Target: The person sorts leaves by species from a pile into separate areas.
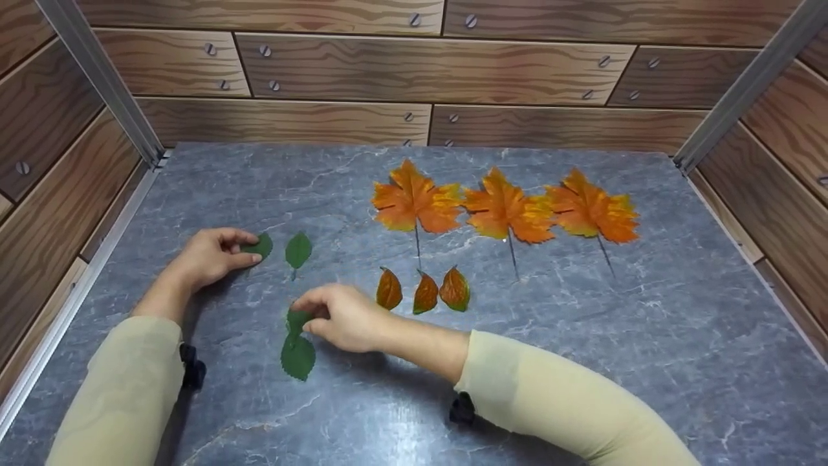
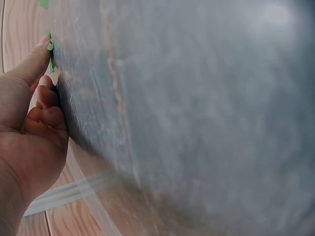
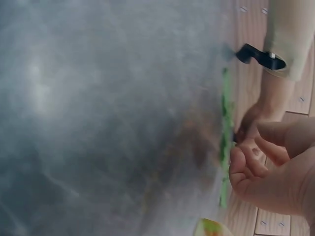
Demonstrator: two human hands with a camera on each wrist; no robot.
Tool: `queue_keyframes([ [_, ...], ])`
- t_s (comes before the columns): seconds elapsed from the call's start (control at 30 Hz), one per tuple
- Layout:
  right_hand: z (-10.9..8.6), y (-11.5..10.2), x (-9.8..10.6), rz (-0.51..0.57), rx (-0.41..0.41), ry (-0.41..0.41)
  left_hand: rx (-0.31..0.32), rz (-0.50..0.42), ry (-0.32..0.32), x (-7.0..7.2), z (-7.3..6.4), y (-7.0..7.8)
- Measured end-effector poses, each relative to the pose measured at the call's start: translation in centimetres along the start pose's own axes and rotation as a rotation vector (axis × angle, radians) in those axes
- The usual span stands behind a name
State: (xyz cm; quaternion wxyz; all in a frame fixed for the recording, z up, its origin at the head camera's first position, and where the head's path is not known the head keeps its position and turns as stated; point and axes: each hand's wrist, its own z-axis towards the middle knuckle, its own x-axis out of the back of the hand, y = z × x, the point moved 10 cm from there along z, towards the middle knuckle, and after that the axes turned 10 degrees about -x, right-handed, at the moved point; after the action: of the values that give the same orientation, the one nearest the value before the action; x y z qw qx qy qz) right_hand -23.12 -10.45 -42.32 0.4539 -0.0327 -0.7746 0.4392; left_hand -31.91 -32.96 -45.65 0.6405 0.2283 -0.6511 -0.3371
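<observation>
My left hand (image 1: 217,255) holds a small green leaf (image 1: 260,246) by its edges at the left of the tabletop, thumb below and fingers above. In the left wrist view, the thumb of the left hand (image 2: 34,123) meets the leaf. A second green leaf (image 1: 298,250) lies just right of it. Nearer the front, my right hand (image 1: 349,317) has its fingertips over a green leaf (image 1: 295,321), partly hiding it. Touching that leaf's lower end is another green leaf (image 1: 298,358). In the right wrist view, the right hand's (image 3: 275,172) thumb and bent fingers stand apart.
Three orange maple leaves (image 1: 417,204) with dark stems form a row toward the back. Several small brown-green leaves (image 1: 455,289) lie beyond the right forearm. Wood-patterned panels (image 1: 433,71) enclose the grey marbled table (image 1: 582,336). Both wrists carry black straps (image 1: 192,367).
</observation>
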Motion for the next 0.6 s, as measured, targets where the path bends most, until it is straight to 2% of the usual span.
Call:
queue_keyframes([
  [0.23, 0.6, 1.1, 0.1, -0.006, -0.043, 0.095, 0.007, -0.016, -0.012, -0.2, 0.0, -0.2],
  [0.6, 1.5, 2.0, 0.1, -0.01, -0.092, 0.183, -0.005, -0.011, 0.0, -0.1, 0.0, 0.0],
])
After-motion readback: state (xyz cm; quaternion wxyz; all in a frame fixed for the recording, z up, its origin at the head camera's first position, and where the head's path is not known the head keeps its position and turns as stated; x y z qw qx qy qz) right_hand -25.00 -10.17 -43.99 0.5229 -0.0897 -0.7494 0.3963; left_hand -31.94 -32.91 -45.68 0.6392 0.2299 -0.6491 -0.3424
